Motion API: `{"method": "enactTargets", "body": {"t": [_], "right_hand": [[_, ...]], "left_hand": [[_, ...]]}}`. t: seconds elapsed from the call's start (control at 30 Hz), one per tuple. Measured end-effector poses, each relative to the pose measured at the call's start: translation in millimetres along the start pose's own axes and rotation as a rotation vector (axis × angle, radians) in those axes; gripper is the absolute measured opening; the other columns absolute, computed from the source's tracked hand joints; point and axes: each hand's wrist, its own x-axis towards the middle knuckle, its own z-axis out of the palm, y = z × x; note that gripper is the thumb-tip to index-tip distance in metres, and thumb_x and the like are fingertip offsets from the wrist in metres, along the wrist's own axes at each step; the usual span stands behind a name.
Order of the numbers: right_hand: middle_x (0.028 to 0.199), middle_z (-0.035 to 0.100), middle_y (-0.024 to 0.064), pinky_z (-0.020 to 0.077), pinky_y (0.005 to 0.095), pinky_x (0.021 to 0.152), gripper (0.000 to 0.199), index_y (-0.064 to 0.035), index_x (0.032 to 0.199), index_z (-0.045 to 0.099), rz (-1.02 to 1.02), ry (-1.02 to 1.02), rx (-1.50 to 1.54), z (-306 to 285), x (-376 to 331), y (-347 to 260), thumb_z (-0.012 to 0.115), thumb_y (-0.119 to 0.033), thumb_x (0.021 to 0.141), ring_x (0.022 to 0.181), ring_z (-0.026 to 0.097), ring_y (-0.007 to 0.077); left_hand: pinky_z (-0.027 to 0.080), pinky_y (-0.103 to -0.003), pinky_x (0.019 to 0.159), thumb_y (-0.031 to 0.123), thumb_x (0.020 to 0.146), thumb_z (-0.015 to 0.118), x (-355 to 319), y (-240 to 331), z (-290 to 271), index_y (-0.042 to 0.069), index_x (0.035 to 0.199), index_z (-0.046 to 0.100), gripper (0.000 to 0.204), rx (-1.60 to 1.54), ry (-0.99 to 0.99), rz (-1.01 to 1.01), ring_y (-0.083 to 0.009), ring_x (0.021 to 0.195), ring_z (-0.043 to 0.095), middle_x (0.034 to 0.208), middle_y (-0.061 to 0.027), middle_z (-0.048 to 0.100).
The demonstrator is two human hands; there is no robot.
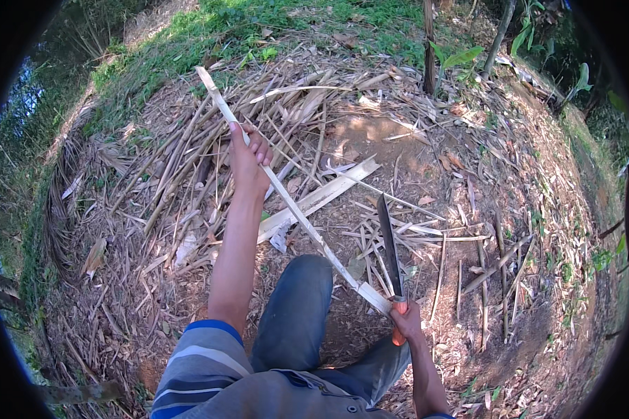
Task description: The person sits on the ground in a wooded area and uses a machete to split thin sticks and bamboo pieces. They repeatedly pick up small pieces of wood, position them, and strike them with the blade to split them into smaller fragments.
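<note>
A long, pale bamboo strip [300, 213] runs slantwise across my front, from upper left down to lower right. Around its upper part my left hand [250, 157] is closed, with the tip sticking out beyond the fingers. My right hand [407, 320] grips the reddish-orange handle of a machete [389, 241], whose dark blade points up and away from me. The strip's wider lower end meets the handle at my right hand; whether those fingers also pinch it is hidden. Behind the strip, a wide split bamboo piece [321, 199] lies on the ground.
Beyond my hands lies a heap of dry sticks and stalks [182, 157]. Short split slivers [419, 234] are scattered right of the blade. A thin trunk [428, 49] stands at the far right, and green grass [279, 28] grows at the back. My bent knee [297, 293] is below the strip.
</note>
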Motion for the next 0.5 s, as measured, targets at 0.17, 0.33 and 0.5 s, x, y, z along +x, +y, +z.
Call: {"method": "enactTargets", "body": {"t": [0.17,0.33,0.5], "right_hand": [[0.075,0.060,0.0044,0.0469,0.0273,0.061,0.027,0.0013,0.093,0.060,0.040,-0.107,0.120,-4,-29,2,0.063,-0.012,0.070,0.064,0.055,0.0107],[0.074,0.059,0.0070,0.0500,0.0294,0.060,0.022,-0.0001,0.093,0.055,0.067,-0.019,0.843,16,-21,-63,0.060,-0.007,0.073,0.064,0.058,0.0165],[0.078,0.057,0.0093,0.0483,0.0299,0.060,0.027,0.0002,0.097,0.051,0.002,0.174,1.094,-26,0,-86,0.059,-0.012,0.074,0.067,0.056,0.0171]], "left_hand": [[0.021,-0.022,0.036,0.045,0.099,0.033,15,-12,-102,0.013,0.079,0.042,0.038,-0.075,0.327,-0.152,-0.0072,0.042,0.025,0.054,0.0050,0.029],[0.023,-0.024,0.036,0.048,0.099,0.026,-17,-70,-199,0.016,0.080,0.040,0.039,-0.339,0.602,-0.372,-0.0091,0.041,0.025,0.054,0.0037,0.028],[0.024,-0.024,0.037,0.050,0.098,0.028,4,-33,-147,0.015,0.082,0.041,0.040,-0.216,0.340,0.078,-0.0084,0.042,0.025,0.055,0.0040,0.028]]}}
